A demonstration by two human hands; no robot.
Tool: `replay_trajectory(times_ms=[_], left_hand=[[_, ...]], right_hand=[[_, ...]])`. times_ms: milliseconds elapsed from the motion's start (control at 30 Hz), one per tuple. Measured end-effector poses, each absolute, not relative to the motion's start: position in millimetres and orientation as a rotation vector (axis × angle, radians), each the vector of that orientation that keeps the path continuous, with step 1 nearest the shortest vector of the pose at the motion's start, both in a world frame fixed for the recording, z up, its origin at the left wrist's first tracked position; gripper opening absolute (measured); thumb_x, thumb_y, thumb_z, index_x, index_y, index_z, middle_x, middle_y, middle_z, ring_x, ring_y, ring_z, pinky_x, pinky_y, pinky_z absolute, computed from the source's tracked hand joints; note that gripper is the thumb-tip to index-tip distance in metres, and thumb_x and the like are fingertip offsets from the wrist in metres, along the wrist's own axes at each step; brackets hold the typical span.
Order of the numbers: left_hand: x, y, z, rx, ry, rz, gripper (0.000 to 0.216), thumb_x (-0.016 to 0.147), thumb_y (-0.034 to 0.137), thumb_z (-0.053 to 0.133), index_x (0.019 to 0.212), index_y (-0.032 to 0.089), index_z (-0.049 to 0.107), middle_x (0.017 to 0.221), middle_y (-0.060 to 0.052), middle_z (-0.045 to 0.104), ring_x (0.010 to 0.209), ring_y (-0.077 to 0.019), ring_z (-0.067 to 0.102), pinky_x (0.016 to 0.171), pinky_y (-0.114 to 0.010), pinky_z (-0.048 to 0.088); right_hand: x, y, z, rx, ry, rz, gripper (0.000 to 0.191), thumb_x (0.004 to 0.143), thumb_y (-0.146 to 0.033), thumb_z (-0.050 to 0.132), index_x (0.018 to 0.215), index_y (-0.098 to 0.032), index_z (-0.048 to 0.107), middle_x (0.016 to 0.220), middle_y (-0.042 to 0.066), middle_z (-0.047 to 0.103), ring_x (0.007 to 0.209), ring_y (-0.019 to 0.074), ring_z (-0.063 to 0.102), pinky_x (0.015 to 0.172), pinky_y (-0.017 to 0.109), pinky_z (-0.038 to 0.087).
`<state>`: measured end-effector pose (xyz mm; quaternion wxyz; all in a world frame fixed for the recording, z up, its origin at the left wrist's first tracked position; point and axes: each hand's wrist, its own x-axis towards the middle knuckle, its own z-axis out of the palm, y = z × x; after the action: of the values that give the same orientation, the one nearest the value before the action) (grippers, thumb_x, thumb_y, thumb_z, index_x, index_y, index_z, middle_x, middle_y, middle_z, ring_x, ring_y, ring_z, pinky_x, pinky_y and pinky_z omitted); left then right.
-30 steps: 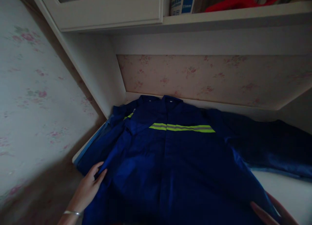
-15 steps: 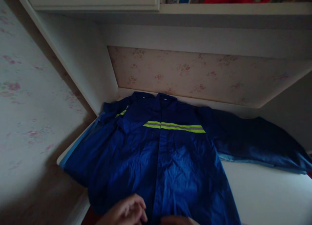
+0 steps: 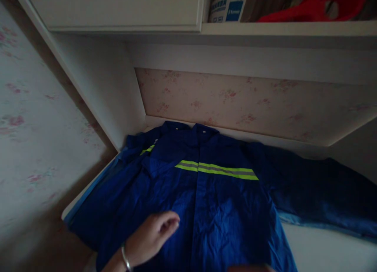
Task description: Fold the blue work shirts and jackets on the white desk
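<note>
A dark blue work jacket [image 3: 229,201] lies spread front side up, its collar toward the back wall and a yellow-green and grey reflective stripe across the chest. Over its lower left front is my left hand [image 3: 153,234], a silver bangle on the wrist. Its fingers curl in toward the thumb, and no cloth shows between them. Whether it touches the jacket I cannot tell. Of my right hand [image 3: 250,268], only a blurred edge shows at the bottom of the view; its fingers are hidden. A second blue jacket [image 3: 147,136] with a similar stripe lies partly beneath the first, at the left.
More dark blue cloth [image 3: 321,185] extends to the right over the white tabletop [image 3: 315,244]. Above hangs a white cabinet with an open shelf [image 3: 288,28], holding a tape roll [image 3: 229,8] and a red plastic object [image 3: 312,6]. A flowered wall [image 3: 26,146] stands at the left.
My left hand has moved up and slightly left over the jacket, bringing the bangle into view. My right hand has shifted right and mostly out of the frame. The camera has tilted up.
</note>
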<state>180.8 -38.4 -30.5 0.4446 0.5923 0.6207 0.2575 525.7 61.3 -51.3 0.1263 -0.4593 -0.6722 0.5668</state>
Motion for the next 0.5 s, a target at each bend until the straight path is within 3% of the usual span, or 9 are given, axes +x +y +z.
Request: replay_trajectory(times_ms=[133,233,333,500], left_hand=[[129.5,45.3,-40.9,1.854,2.095,0.729,0.04,0.093,0.044,0.044,0.121,0.019,0.058,0.124,-0.011,0.063,0.114,-0.0235,0.058,0.103,-0.038,0.043],[108.3,90.5,-65.6,1.949,2.322,0.515,0.051,0.087,0.043,0.052,0.128,0.013,0.056,0.133,-0.017,0.057,0.122,-0.0333,0.052,0.101,-0.048,0.042],[100.9,108.0,-80.1,1.905,2.366,0.496,0.045,0.089,0.041,0.047,0.12,0.013,0.062,0.126,-0.018,0.062,0.117,-0.0378,0.054,0.096,-0.053,0.043],[68.7,113.5,-70.2,1.652,2.509,0.582,0.038,0.093,0.038,0.035,0.106,0.016,0.064,0.112,-0.015,0.067,0.099,-0.0313,0.064,0.09,-0.044,0.048]], right_hand=[[575.5,160.4,-39.8,-1.444,-1.434,1.379,0.052,0.073,-0.055,0.068,0.11,-0.019,0.07,0.117,0.013,0.07,0.107,0.031,0.065,0.089,0.04,0.055],[614.8,250.0,-50.0,-1.786,-1.197,0.935,0.055,0.075,-0.05,0.062,0.117,-0.015,0.064,0.129,0.017,0.062,0.119,0.0325,0.058,0.096,0.04,0.05],[638.2,312.0,-64.8,-2.088,-1.235,0.763,0.061,0.074,-0.051,0.063,0.118,-0.008,0.063,0.13,0.026,0.058,0.122,0.0394,0.054,0.103,0.048,0.041],[635.3,348.7,-75.8,-2.105,-1.35,0.775,0.07,0.064,-0.058,0.07,0.111,-0.006,0.066,0.126,0.028,0.06,0.122,0.0437,0.052,0.103,0.052,0.039]])
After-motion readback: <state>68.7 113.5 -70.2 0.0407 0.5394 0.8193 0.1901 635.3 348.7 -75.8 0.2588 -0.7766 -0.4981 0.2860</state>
